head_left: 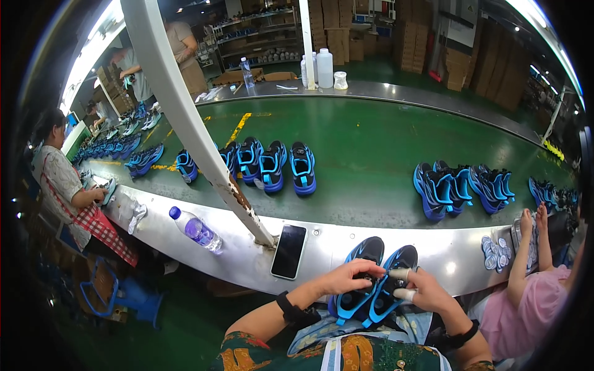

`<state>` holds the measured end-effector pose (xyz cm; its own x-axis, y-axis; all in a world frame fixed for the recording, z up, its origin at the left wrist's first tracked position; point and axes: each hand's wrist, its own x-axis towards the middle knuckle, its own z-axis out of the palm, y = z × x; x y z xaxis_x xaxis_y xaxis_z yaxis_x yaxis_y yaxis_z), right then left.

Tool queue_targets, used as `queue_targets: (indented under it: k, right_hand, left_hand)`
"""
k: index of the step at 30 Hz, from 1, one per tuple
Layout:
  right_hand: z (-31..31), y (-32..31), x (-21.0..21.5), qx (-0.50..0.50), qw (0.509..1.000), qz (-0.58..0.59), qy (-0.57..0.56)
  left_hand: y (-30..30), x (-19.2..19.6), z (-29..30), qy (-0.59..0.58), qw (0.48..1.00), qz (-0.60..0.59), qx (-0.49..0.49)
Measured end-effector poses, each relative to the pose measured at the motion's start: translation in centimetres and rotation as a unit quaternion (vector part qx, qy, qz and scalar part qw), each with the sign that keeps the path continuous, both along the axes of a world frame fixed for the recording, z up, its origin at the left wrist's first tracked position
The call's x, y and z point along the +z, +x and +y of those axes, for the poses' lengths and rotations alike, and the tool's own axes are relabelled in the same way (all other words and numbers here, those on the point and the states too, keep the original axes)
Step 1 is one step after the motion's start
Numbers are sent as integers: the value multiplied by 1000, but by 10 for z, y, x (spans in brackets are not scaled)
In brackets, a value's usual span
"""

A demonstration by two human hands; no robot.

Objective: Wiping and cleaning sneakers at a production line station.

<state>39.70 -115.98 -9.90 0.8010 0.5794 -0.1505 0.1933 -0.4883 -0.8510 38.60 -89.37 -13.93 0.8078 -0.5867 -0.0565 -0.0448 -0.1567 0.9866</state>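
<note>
Side by side at the edge of the metal ledge, toes away from me, are a left sneaker [368, 247] and a right sneaker [402, 255], both black and blue. My left hand [346, 277] bends over the left sneaker's lacing, fingers closed on it. At the right sneaker's opening, my right hand [428, 290] grips the upper between thumb and forefinger, both in pale finger covers. My fingers partly hide the lacing. Heel loops of bright blue point toward my lap.
A phone [289, 251] and a water bottle [195, 230] occupy the ledge to the left, near a white post [185, 117]. Similar sneakers [272, 166] stand on the green belt [365, 136]. Round labels [496, 253] lie rightward, beside a co-worker in pink [526, 309]; another co-worker [68, 185] handles a shoe leftward.
</note>
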Motion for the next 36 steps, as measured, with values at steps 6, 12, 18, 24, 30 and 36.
queue_targets:
  k: [6, 12, 18, 24, 30, 36]
  right_hand:
    - [7, -4, -22, -62, 974, -192, -106]
    - [-8, -11, -31, -18, 990, -141, 18]
    - [-12, -27, 0, -52, 997, -10, -50]
    - [8, -7, -26, -66, 943, -314, -93]
    - [-8, 7, -20, -17, 973, -226, -51]
    - [-9, -11, -33, -103, 944, -303, -82]
  left_hand:
    - [-5, 15, -10, 222, 972, -65, 46]
    - [-2, 3, -9, 99, 988, -85, -78]
    - [-26, 8, -26, 162, 980, -95, 66]
    - [8, 22, 0, 99, 991, 74, -42]
    - [11, 29, -21, 175, 979, -75, 71]
    - [3, 23, -27, -5, 989, 126, 70]
